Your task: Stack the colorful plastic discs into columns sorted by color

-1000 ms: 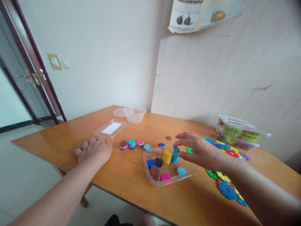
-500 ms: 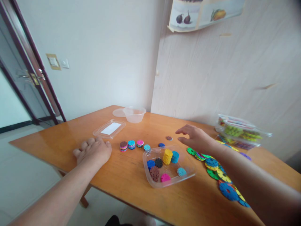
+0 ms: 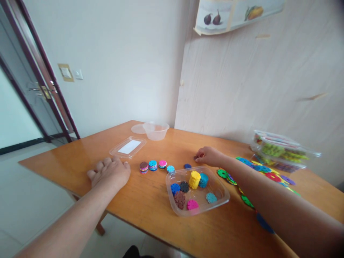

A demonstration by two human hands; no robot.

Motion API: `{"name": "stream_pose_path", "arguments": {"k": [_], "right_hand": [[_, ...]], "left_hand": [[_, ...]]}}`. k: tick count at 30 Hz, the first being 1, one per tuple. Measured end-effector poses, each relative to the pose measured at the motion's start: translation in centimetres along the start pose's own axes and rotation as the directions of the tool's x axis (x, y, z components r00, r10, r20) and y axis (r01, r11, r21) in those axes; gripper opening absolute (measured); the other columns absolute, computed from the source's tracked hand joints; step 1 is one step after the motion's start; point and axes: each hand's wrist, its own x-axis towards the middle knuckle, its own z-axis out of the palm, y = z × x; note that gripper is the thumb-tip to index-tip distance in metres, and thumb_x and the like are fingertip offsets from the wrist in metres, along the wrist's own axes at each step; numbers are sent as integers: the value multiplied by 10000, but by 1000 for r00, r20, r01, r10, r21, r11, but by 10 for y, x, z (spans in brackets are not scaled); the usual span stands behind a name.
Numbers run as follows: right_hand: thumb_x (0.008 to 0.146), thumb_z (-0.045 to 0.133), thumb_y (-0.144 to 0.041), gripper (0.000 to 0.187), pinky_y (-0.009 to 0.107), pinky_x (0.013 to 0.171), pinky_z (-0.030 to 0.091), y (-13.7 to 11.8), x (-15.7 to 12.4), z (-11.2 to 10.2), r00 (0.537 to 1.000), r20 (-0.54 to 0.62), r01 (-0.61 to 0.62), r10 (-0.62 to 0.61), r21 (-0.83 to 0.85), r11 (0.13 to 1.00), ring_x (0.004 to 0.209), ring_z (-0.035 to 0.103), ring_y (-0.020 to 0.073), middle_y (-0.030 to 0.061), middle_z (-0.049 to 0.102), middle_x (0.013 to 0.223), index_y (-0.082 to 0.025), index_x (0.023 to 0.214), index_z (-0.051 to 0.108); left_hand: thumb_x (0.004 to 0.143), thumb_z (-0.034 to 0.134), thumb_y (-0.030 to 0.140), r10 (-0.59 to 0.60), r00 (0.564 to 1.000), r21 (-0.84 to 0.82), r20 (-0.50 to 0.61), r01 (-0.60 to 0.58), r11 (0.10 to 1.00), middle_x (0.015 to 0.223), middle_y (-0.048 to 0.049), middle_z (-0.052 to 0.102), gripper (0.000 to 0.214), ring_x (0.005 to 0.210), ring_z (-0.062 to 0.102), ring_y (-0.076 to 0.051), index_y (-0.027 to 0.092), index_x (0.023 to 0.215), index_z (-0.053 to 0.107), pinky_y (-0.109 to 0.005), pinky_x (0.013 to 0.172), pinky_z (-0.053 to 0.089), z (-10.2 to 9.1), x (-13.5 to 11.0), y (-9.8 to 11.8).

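My left hand [image 3: 111,173] lies flat on the table with its fingers spread and nothing in it. On the far side of the clear tray [image 3: 225,200], the fingertips of my right hand [image 3: 211,156] pinch small brown notched discs [image 3: 196,157] at table level; the fingers hide part of them. A dark blue disc [image 3: 187,166] lies just left of that hand. Several short stacks of mixed discs [image 3: 152,165] stand between my hands. Inside the tray are a yellow stack [image 3: 194,180], a blue stack [image 3: 203,180], and brown, black, pink and light blue discs.
Larger colourful discs [image 3: 247,201] spread under my right forearm. Lidded clear boxes [image 3: 279,148] are stacked at the back right. A translucent bowl [image 3: 156,132] stands at the back beside a round lid [image 3: 138,128]. A rectangular lid [image 3: 128,147] lies beyond my left hand.
My right hand has moved left and down, and its fingers have closed on the brown discs. My left hand stays in place on the table. The view has shifted slightly.
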Motion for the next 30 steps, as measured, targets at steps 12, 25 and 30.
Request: {"name": "stream_pose_path", "arguments": {"k": [12, 25, 30], "right_hand": [[806, 643, -318, 259, 273, 717, 481, -58, -56, -30, 964, -107, 262, -242, 254, 931, 819, 627, 168, 45, 715, 937, -209, 1020, 740], [810, 553, -150, 243, 223, 667, 443, -120, -102, -35, 871, 149, 401, -469, 334, 853, 756, 626, 135, -34, 723, 889, -260, 945, 722], [787, 499, -120, 304, 231, 654, 436, -116, -97, -27, 922, 137, 329, -362, 217, 919, 731, 630, 149, -22, 733, 837, -258, 907, 742]], "left_hand": [[878, 271, 449, -5, 1000, 27, 22, 4, 1000, 1315, -242, 531, 600, 1223, 450, -403, 99, 1264, 568, -580, 955, 359, -4, -4, 3], [866, 297, 453, -5, 1000, -15, -9, 5, 1000, 1321, -236, 532, 583, 1212, 451, -404, 120, 1256, 574, -580, 939, 355, 1, -1, 1], [865, 299, 455, -8, 1000, -21, -6, 8, 1000, 1329, -232, 528, 579, 1225, 444, -402, 130, 1261, 571, -585, 946, 347, 1, -1, 1]]}}
